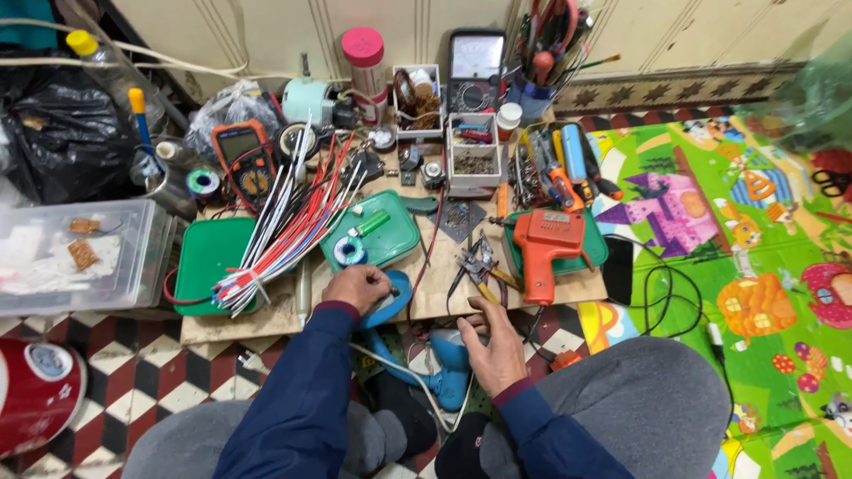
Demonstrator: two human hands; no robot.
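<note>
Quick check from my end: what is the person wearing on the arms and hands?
Both arms are in long dark navy sleeves with maroon ribbed cuffs at the wrists. The left hand and right hand are bare: no gloves, and no rings or watch that I can make out.

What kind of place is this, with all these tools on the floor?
Probably a home electronics repair corner: a low wooden board holds multimeters, an orange soldering gun, and bundled wires.

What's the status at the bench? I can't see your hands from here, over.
Left hand closed on the blue appliance. Right hand resting open on its lower part. Pliers and orange soldering gun lie just beyond.
</note>
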